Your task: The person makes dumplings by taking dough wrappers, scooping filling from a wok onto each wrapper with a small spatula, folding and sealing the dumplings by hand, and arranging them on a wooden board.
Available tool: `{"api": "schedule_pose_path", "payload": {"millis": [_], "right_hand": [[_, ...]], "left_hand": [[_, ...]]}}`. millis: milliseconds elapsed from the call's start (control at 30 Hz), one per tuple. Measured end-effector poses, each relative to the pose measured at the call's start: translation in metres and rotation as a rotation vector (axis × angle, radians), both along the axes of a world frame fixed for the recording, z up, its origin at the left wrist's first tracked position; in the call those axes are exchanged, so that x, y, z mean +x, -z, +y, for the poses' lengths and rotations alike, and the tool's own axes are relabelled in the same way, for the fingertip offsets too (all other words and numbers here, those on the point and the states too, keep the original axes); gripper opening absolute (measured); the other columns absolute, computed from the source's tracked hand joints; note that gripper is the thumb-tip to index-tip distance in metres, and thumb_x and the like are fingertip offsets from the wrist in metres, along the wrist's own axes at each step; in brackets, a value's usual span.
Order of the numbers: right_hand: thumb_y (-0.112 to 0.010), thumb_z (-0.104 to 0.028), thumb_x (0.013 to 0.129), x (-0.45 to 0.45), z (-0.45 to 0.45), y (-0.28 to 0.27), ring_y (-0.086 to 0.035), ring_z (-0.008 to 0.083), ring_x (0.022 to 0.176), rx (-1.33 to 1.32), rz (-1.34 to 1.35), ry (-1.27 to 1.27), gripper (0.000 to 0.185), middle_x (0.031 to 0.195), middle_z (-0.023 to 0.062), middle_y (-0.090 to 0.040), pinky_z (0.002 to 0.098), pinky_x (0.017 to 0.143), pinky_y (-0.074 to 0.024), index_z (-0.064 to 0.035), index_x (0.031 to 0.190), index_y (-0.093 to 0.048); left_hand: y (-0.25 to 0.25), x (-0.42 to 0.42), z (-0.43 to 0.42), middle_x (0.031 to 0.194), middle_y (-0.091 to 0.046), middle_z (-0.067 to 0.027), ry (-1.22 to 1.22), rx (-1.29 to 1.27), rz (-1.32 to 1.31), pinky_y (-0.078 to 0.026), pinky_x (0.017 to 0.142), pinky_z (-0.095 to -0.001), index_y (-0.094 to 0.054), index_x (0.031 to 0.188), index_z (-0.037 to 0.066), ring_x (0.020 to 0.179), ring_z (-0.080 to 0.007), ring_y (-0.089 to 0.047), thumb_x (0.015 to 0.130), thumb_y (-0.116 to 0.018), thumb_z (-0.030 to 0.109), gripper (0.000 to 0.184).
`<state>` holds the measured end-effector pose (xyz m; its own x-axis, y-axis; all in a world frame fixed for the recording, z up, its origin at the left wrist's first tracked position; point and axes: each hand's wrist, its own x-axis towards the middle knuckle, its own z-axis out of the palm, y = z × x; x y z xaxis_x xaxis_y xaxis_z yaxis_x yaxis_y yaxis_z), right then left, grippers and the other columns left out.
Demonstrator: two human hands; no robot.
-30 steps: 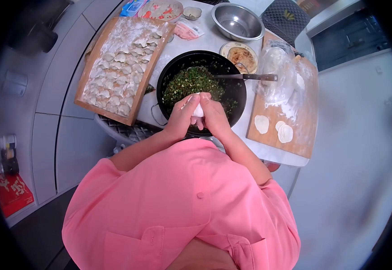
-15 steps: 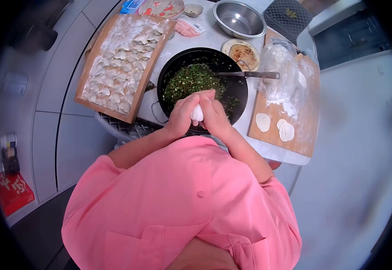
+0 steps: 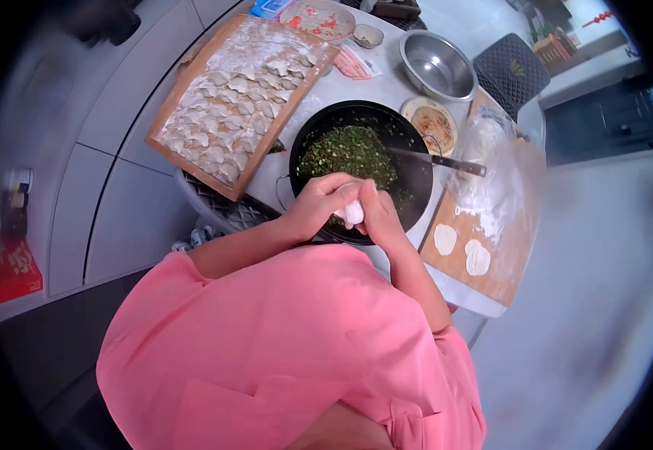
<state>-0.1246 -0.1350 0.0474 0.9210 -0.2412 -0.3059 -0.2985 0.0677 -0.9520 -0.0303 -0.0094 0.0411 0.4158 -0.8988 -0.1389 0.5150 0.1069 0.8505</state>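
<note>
Both hands meet over the near part of a black pan (image 3: 416, 196) that holds chopped green filling (image 3: 347, 156). A white dumpling (image 3: 353, 213) is pinched between them, with my left hand (image 3: 319, 204) wrapped on its left side and my right hand (image 3: 381, 214) closed on its right. On the left, a floured wooden board (image 3: 163, 142) carries rows of shaped dumplings (image 3: 225, 124). Round dough wrappers (image 3: 478, 259) lie on the right wooden board (image 3: 446, 279). A knife-like utensil with a dark handle (image 3: 459, 166) rests across the pan's right rim.
Beyond the pan are a steel bowl (image 3: 439, 66), a plate with a browned flatbread (image 3: 431, 124), a small dish (image 3: 368, 35) and a patterned tray (image 3: 319, 19). A clear plastic bag (image 3: 488, 154) lies on the right board. A quilted dark chair back (image 3: 512, 73) stands behind.
The view has turned, so the table and boards appear shifted and tilted. Both hands remain together around the dumpling, which now shows more between them.
</note>
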Motion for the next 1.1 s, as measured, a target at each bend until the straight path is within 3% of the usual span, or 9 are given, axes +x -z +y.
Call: {"api": "schedule_pose_path", "payload": {"millis": [67,133,167,233,267,367,667,933,1100], "right_hand": [[-0.039,-0.043,0.093,0.001,-0.002,0.007,-0.047,0.0078,0.051,0.015,0.045,-0.036,0.05,0.059,0.0024,-0.055,0.0228,0.046,-0.0345,-0.0022,0.077,-0.063],[-0.044,-0.042,0.092,0.003,-0.001,0.015,-0.046,0.0065,0.052,0.029,0.092,-0.066,0.046,0.059,0.0009,-0.055,0.0218,0.047,-0.034,-0.0026,0.077,-0.064],[-0.048,-0.039,0.09,0.005,0.001,0.018,-0.046,0.0061,0.052,0.016,0.077,-0.061,0.042,0.06,-0.0002,-0.054,0.0214,0.047,-0.0342,-0.0028,0.078,-0.064],[-0.052,-0.034,0.089,0.011,0.004,0.018,-0.047,0.0059,0.056,0.042,0.044,-0.084,0.033,0.067,0.0,-0.056,0.0208,0.05,-0.0356,-0.0025,0.089,-0.064],[-0.052,-0.034,0.089,0.014,0.005,0.016,-0.047,0.0059,0.056,0.038,0.039,-0.088,0.033,0.067,0.0,-0.056,0.0208,0.05,-0.0356,-0.0025,0.089,-0.064],[-0.051,-0.03,0.09,0.02,0.004,0.005,-0.049,0.0071,0.061,0.072,0.042,-0.062,0.037,0.077,0.0027,-0.058,0.0212,0.058,-0.039,-0.0001,0.111,-0.056],[-0.035,-0.034,0.096,-0.003,-0.019,0.017,-0.047,0.0055,0.059,0.077,0.132,0.286,0.041,0.077,0.0018,-0.058,0.0178,0.048,-0.0309,-0.0014,0.106,-0.057],[-0.033,-0.041,0.096,-0.017,-0.027,0.019,-0.047,0.0059,0.06,0.088,0.213,0.537,0.046,0.076,0.0017,-0.058,0.018,0.049,-0.032,-0.002,0.103,-0.058],[-0.033,-0.041,0.096,-0.018,-0.03,0.019,-0.047,0.0056,0.059,0.098,0.2,0.583,0.046,0.075,0.0011,-0.058,0.0178,0.049,-0.0319,-0.0024,0.102,-0.058]], "left_hand": [[-0.005,0.007,0.006,0.092,-0.063,-0.0076,0.027,0.108,-0.01,-0.047,0.072,-0.022,-0.056,0.111,-0.004,0.082,-0.0111,-0.059,0.092,-0.048,0.018,0.03],[-0.001,0.014,0.012,0.108,-0.06,-0.013,0.0,0.168,-0.202,-0.043,0.084,-0.0267,-0.057,0.112,-0.004,0.094,-0.0159,-0.057,0.086,-0.055,0.015,0.032],[0.002,0.019,0.015,0.108,-0.06,-0.0121,0.009,0.164,-0.225,-0.042,0.087,-0.0268,-0.058,0.111,-0.004,0.098,-0.0167,-0.057,0.085,-0.055,0.015,0.032],[0.014,0.032,0.019,0.105,-0.062,-0.0112,-0.008,0.186,-0.233,-0.044,0.084,-0.0248,-0.06,0.107,-0.003,0.094,-0.0142,-0.058,0.084,-0.058,0.013,0.029],[0.016,0.04,0.021,0.102,-0.063,-0.0103,-0.019,0.212,-0.24,-0.046,0.081,-0.0229,-0.063,0.104,-0.003,0.091,-0.0118,-0.059,0.082,-0.061,0.012,0.026],[-0.001,0.097,0.031,0.091,-0.066,-0.0068,-0.048,0.298,-0.396,-0.048,0.075,-0.0244,-0.066,0.097,0.001,0.082,-0.0108,-0.06,0.08,-0.063,0.012,0.021],[0.017,0.315,0.012,0.089,-0.067,-0.0053,-0.32,0.555,-0.885,-0.044,0.077,-0.025,-0.069,0.094,0.004,0.081,-0.0107,-0.058,0.076,-0.067,0.017,0.022],[0.082,0.376,-0.06,0.088,-0.066,-0.0059,-0.201,0.474,-0.808,-0.045,0.076,-0.0263,-0.068,0.095,0.005,0.081,-0.0118,-0.058,0.076,-0.066,0.016,0.021],[0.1,0.374,-0.065,0.092,-0.065,-0.0082,-0.115,0.499,-0.996,-0.045,0.079,-0.0282,-0.066,0.099,0.007,0.086,-0.0148,-0.058,0.077,-0.06,0.01,0.023]]}}
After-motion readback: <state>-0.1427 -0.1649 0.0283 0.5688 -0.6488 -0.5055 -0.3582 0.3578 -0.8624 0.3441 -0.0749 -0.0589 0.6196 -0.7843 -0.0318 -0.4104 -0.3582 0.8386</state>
